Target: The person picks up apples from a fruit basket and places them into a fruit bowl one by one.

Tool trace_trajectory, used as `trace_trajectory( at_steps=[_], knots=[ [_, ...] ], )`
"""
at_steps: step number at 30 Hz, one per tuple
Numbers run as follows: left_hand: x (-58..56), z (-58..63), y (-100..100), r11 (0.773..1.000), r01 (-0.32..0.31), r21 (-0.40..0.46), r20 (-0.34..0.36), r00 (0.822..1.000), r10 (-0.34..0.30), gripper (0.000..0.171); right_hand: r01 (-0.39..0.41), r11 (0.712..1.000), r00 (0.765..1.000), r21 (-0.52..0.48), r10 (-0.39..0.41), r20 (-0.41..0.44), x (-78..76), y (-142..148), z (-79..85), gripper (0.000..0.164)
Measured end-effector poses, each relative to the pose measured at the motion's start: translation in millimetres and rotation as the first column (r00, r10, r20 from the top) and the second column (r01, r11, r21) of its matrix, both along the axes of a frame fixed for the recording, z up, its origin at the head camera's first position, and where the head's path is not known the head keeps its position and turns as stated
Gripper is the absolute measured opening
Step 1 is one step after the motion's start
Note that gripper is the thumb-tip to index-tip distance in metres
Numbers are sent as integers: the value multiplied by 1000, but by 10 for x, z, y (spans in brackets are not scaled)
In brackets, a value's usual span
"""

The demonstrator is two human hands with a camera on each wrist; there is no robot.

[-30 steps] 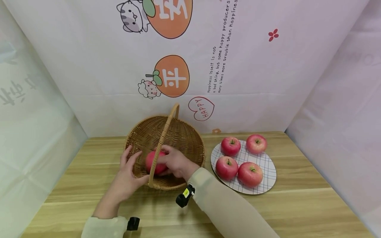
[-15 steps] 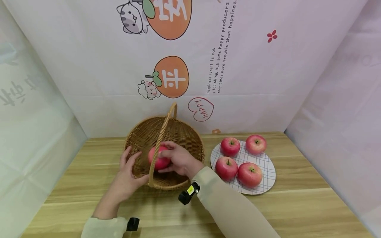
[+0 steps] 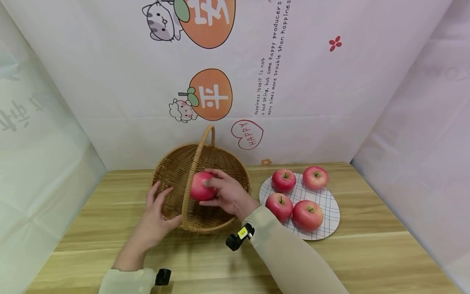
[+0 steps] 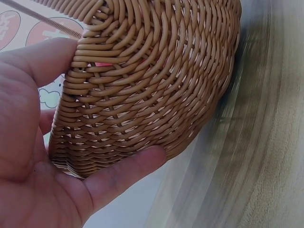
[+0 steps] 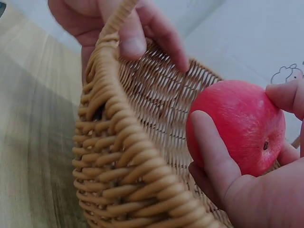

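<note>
A red apple [image 3: 200, 187] is gripped between the fingers and thumb of my right hand [image 3: 232, 197], over the opening of a brown wicker basket [image 3: 229, 159]. The right wrist view shows the apple's [image 5: 232, 118] stem end turned towards my palm, and its skin stands apart from the basket wall. My left hand [image 3: 156, 220] holds the basket's near left rim, fingers reaching over inside it. In the left wrist view, the thumb and fingers straddle the woven wall [image 4: 152, 90]. The basket's arched handle [image 3: 194, 167] rises left of the apple.
Right of the basket, a white checked oval plate [image 3: 330, 208] bears several red apples [image 3: 308, 215]. Both stand on a wooden table [image 3: 367, 245]. A printed white cloth [image 3: 301, 134] hangs behind, with pale cloth walls at both sides.
My right hand has lifted the apple from low in the basket, moving it up and to the right. The basket handle has tipped slightly left, while my left hand stays at the rim.
</note>
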State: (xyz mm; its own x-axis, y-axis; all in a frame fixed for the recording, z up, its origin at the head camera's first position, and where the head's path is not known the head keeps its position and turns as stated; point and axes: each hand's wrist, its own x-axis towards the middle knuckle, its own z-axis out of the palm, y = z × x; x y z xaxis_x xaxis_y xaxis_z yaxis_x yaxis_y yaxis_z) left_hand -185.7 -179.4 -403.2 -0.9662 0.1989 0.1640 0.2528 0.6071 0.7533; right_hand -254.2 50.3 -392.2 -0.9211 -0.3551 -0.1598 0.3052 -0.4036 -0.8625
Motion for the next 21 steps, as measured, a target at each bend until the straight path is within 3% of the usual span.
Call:
trace_trajectory(
  at_steps=[13,21],
  knots=[
    [13,-1,4,1000,3,26,14,1000,-3,82,22,998,1000,-58,-23,-17,116,279,206,61],
    [54,-33,28,993,4,117,35,999,-8,81,12,998,1000,-68,-13,-20,288,692,348,60]
  ],
)
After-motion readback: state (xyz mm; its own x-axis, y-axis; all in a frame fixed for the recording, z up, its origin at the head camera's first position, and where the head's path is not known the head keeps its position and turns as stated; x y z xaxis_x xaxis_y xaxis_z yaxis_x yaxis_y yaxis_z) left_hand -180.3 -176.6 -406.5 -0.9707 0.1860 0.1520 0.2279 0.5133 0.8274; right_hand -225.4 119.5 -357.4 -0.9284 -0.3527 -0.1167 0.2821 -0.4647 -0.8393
